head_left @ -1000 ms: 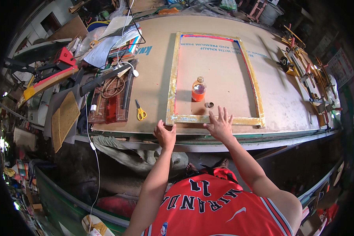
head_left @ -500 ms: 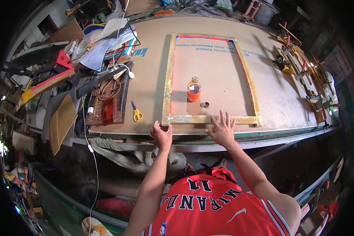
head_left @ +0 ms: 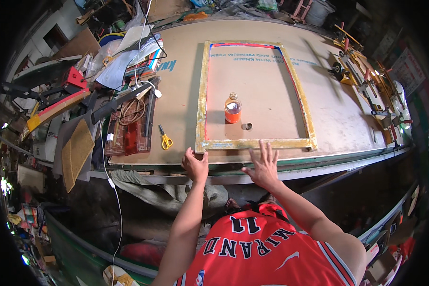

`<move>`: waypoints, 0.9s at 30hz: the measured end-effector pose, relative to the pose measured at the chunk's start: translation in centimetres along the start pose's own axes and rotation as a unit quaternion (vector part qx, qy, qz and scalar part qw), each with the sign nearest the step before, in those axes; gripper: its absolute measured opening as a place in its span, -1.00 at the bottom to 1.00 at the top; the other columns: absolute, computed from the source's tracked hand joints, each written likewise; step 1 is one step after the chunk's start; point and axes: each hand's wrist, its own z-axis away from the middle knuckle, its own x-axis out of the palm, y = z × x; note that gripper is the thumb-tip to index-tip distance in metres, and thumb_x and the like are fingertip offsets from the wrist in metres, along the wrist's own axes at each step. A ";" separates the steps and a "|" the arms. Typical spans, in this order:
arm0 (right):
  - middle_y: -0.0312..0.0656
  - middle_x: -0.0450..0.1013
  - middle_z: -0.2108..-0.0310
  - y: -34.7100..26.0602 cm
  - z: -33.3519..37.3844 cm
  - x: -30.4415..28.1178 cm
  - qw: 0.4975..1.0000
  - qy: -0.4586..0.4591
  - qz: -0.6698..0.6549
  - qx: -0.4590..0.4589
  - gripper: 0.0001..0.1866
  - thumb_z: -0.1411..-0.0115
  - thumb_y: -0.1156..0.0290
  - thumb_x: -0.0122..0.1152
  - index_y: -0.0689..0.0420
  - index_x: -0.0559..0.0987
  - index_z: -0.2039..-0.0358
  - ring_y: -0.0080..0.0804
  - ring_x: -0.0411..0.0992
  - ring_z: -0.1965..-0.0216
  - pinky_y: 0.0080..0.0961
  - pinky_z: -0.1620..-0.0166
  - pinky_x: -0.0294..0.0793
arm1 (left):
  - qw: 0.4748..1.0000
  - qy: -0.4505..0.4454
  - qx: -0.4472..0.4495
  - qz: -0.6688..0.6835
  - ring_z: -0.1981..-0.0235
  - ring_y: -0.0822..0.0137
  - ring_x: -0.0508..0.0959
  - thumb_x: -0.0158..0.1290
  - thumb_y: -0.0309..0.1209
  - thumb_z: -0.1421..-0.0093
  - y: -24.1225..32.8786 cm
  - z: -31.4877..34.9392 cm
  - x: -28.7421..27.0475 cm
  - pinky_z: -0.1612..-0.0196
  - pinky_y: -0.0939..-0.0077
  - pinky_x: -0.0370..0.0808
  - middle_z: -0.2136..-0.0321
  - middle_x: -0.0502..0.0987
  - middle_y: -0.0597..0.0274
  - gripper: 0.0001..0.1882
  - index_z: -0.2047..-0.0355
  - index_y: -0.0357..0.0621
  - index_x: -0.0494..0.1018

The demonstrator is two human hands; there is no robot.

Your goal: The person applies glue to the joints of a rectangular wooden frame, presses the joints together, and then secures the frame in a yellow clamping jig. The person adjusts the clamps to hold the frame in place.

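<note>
A rectangular wooden frame (head_left: 205,95), yellowed and stained with red and blue along its inner edges, lies flat on the table. At its near left corner, my left hand (head_left: 195,164) is closed with curled fingers and thumb on either side of the corner. My right hand (head_left: 263,168) is open, fingers spread, its fingertips by the near bar of the frame. Inside the frame's outline stands an uncapped clear bottle (head_left: 233,108) part filled with orange-red liquid. A small dark cap (head_left: 247,126) rests beside the bottle.
Yellow-handled scissors (head_left: 166,140) lie left of the frame. Further left are a red cutting board (head_left: 131,136) with a coiled cord, and tools and papers. Clamps and other tools (head_left: 367,81) crowd the table's right side. A white cable (head_left: 117,209) hangs off the left front edge.
My right hand has drawn back toward me, off the near bar of the frame. My left hand keeps its place at the corner. The view has shifted slightly.
</note>
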 end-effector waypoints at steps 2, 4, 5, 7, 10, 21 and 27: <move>0.11 -0.29 -0.50 0.6 0.2 0.1 1.000 0.009 -0.001 0.012 -0.12 -0.22 -0.35 0.02 -0.03 0.26 -0.38 0.19 -0.38 -0.50 0.48 -0.35 -0.30 | 1.000 0.007 0.008 0.002 0.00 0.08 0.47 0.39 -0.20 0.01 0.0 0.2 0.0 -0.18 0.09 0.27 0.08 0.55 0.05 -0.23 -0.13 -0.24 0.30; 0.10 -0.29 -0.50 1.5 0.1 -0.2 0.999 0.008 0.004 0.034 -0.12 -0.22 -0.33 0.03 -0.02 0.25 -0.39 0.19 -0.37 -0.50 0.45 -0.36 -0.31 | 1.000 0.006 0.001 0.008 0.00 0.09 0.47 0.39 -0.20 0.01 -0.1 0.1 0.0 -0.18 0.09 0.27 0.08 0.55 0.06 -0.24 -0.13 -0.23 0.31; 0.10 -0.30 -0.50 1.6 0.1 -0.3 0.999 0.008 0.007 0.046 -0.12 -0.22 -0.32 0.04 -0.02 0.24 -0.39 0.18 -0.37 -0.50 0.44 -0.36 -0.32 | 1.000 0.005 -0.001 0.012 0.00 0.09 0.48 0.39 -0.20 0.01 0.0 0.1 0.0 -0.18 0.08 0.27 0.08 0.55 0.06 -0.24 -0.12 -0.23 0.31; 0.09 -0.31 -0.50 1.6 0.9 -0.4 1.000 -0.002 0.008 0.005 -0.14 -0.23 -0.29 0.06 -0.01 0.25 -0.39 0.20 -0.36 -0.50 0.44 -0.36 -0.32 | 1.000 0.005 0.002 0.007 0.01 0.09 0.48 0.40 -0.20 0.01 -0.1 0.2 -0.1 -0.18 0.09 0.27 0.08 0.55 0.07 -0.24 -0.12 -0.22 0.31; 0.08 -0.31 -0.50 2.6 0.6 -0.5 1.000 0.008 0.012 0.011 -0.17 -0.24 -0.26 0.07 -0.01 0.29 -0.37 0.24 -0.34 -0.49 0.44 -0.36 -0.32 | 1.000 0.011 0.004 0.011 -0.01 0.04 0.47 0.39 -0.19 0.01 0.0 0.0 0.0 -0.20 0.05 0.25 0.10 0.56 0.06 -0.27 -0.09 -0.22 0.32; -0.08 0.12 -0.36 0.6 -5.4 -1.8 0.998 0.001 -0.039 -0.049 0.04 -0.07 0.17 0.42 -0.03 0.01 -0.46 -0.12 0.08 -0.38 0.40 -0.34 -0.08 | 0.998 0.049 -0.026 0.033 0.10 0.10 0.51 0.44 -0.24 0.14 0.2 0.5 -0.1 -0.15 0.08 0.30 0.26 0.57 0.16 -0.35 0.07 -0.18 0.40; -0.22 0.45 0.11 1.8 -7.0 -1.7 0.996 -0.056 0.000 -0.064 0.06 0.03 0.45 0.37 -0.01 0.00 -0.46 -0.27 0.38 -0.12 0.47 -0.31 -0.06 | 0.996 0.079 0.024 0.022 0.19 0.06 0.52 0.44 -0.25 0.18 0.6 1.1 0.0 -0.03 0.04 0.35 0.33 0.54 0.17 -0.33 0.08 -0.14 0.38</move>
